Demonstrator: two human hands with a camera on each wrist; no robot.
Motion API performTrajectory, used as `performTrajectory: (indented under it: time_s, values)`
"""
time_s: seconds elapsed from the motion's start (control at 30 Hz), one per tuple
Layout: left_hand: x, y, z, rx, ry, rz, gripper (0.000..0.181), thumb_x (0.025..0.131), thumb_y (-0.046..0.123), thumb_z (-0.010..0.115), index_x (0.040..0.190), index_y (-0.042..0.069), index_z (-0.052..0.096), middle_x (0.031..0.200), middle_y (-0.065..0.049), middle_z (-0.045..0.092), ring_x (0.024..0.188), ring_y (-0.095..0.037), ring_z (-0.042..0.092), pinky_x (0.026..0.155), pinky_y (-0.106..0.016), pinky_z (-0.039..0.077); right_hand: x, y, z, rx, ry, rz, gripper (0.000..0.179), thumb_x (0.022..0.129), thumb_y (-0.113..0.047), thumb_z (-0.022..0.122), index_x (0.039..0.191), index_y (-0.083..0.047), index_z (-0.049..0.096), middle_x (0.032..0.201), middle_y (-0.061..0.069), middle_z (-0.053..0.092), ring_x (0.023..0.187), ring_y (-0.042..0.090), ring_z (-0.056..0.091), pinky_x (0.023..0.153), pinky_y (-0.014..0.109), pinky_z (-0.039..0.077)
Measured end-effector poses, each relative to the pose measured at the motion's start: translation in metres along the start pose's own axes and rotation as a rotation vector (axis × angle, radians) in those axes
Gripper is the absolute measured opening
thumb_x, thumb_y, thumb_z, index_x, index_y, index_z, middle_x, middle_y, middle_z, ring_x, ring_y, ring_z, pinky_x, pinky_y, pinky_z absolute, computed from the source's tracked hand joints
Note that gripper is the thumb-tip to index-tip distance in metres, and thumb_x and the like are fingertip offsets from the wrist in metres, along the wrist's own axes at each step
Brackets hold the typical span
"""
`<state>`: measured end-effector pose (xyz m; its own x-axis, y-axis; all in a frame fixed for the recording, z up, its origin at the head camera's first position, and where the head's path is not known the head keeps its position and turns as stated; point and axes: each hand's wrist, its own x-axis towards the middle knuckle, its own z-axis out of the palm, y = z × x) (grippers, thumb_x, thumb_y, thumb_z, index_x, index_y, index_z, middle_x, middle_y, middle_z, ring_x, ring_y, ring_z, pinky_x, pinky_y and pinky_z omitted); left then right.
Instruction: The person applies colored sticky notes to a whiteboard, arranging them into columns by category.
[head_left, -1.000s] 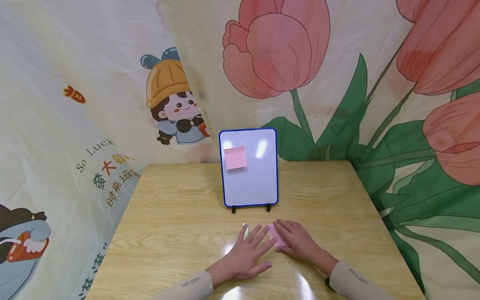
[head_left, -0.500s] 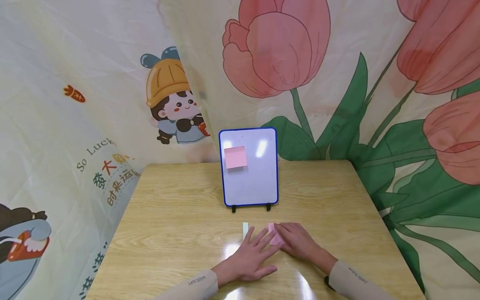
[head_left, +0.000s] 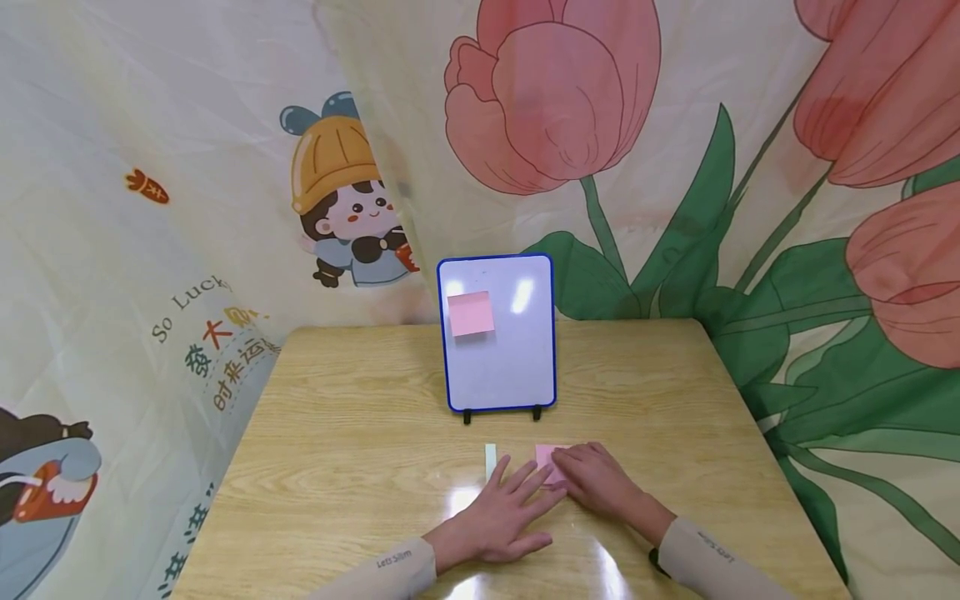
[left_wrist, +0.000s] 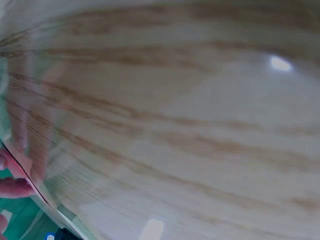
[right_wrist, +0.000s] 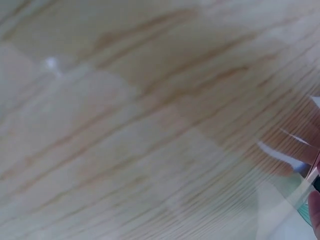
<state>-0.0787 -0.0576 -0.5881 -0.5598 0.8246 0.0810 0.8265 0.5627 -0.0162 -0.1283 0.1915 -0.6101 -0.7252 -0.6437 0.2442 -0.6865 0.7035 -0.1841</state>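
A pink sticky note (head_left: 545,455) lies on the table in the head view, partly covered by both hands. My left hand (head_left: 504,518) is spread palm down with straight fingers, its fingertips over the note's lower left part. My right hand (head_left: 600,482) lies over the note's right side, fingers together and bent, tips on the paper. Its thumb is hidden, so I cannot tell whether it pinches the note. Just beyond the left fingers is a narrow pale green strip (head_left: 491,460). At the left wrist view's edge show fingers (left_wrist: 15,188); a fingertip (right_wrist: 314,210) shows in the right wrist view.
Behind the hands stands a small whiteboard (head_left: 517,367) with a blue frame on black feet. Another pink sticky note (head_left: 471,314) is stuck on its upper left. The wooden table (head_left: 337,433) ends at a printed cloth backdrop (head_left: 420,100).
My left hand has shifted slightly right, uncovering more of the green strip. The bent right fingers have drawn back slightly over the pink note. The whiteboard has stayed put.
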Motion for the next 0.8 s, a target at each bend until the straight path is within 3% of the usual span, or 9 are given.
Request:
performTrajectory:
  time_s: [0.3,0.57,0.8]
  values:
    - [-0.0006,-0.0018,0.0013,0.017,-0.013,0.012,0.065,0.102,0.061,0.016,0.159,0.03,0.017,0.165,-0.006,0.021,0.15,-0.031,0.028,0.115,-0.064,0.024,0.0032,-0.0005,0.0017,0.017,0.068,-0.015,0.024,0.092,-0.024,0.069,0.114,-0.013,0.073,0.117,0.008,0.073,0.103,0.026,0.068,0.09,0.047,0.049]
    - [-0.0012,-0.0001,0.0033,0.014,-0.037,0.032,0.064,0.103,0.061,0.015,0.158,0.029,0.022,0.165,-0.008,0.021,0.151,-0.03,0.025,0.117,-0.061,0.024,0.0029,0.0006,0.0054,-0.029,0.109,-0.045,0.025,0.088,-0.022,0.073,0.111,-0.012,0.074,0.115,0.006,0.074,0.099,0.023,0.069,0.088,0.044,0.05]
    - [-0.001,0.0043,0.0088,0.007,-0.111,0.052,0.065,0.101,0.062,0.009,0.16,0.033,0.012,0.166,-0.006,0.018,0.153,-0.027,0.019,0.12,-0.054,0.023,0.0033,-0.0009,0.0016,0.015,0.086,-0.001,0.022,0.088,-0.016,0.072,0.11,-0.011,0.074,0.113,0.006,0.074,0.1,0.025,0.068,0.09,0.046,0.05]
